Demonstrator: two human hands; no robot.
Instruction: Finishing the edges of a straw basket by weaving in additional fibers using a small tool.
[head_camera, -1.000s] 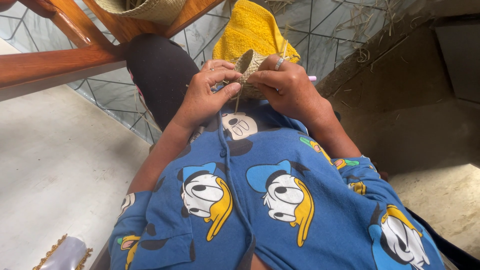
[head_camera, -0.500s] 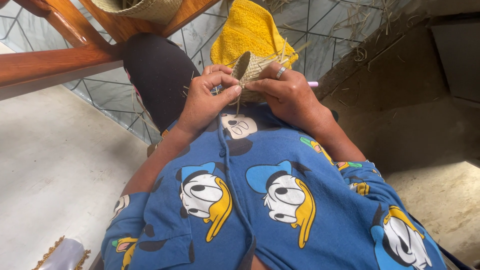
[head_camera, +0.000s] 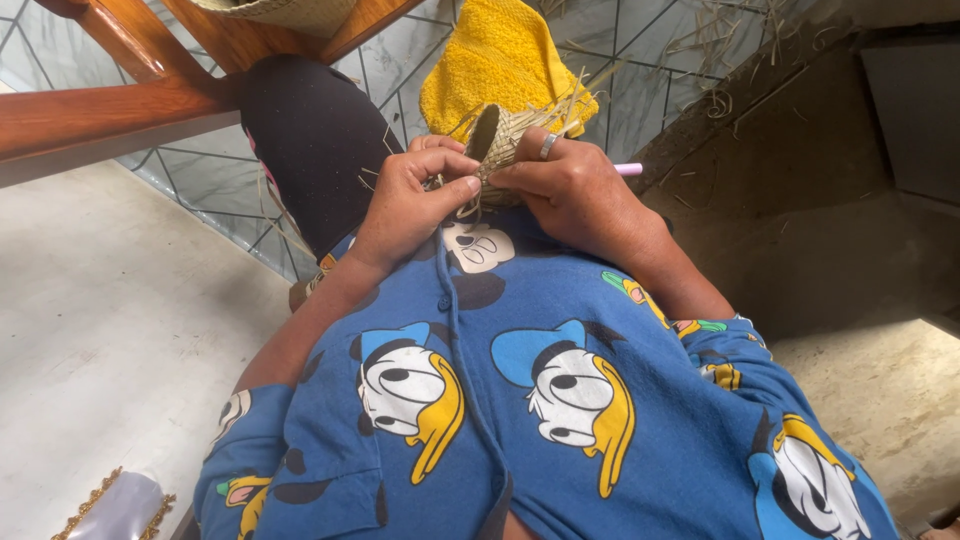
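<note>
A small woven straw piece with loose strand ends sits between both hands above my lap. My left hand pinches its lower edge with thumb and forefinger. My right hand, with a ring on one finger, grips the piece from the right side. A thin pink stick pokes out past the right hand. I wear a blue top with cartoon duck prints.
A yellow towel lies over my knee beyond the weaving. A black-clad leg is at left. A wooden chair frame crosses the upper left with a woven basket on it. Straw bits litter the tiled floor.
The view has shifted slightly. The hands keep hold of the woven piece, with the fingers working it and turning it a little.
</note>
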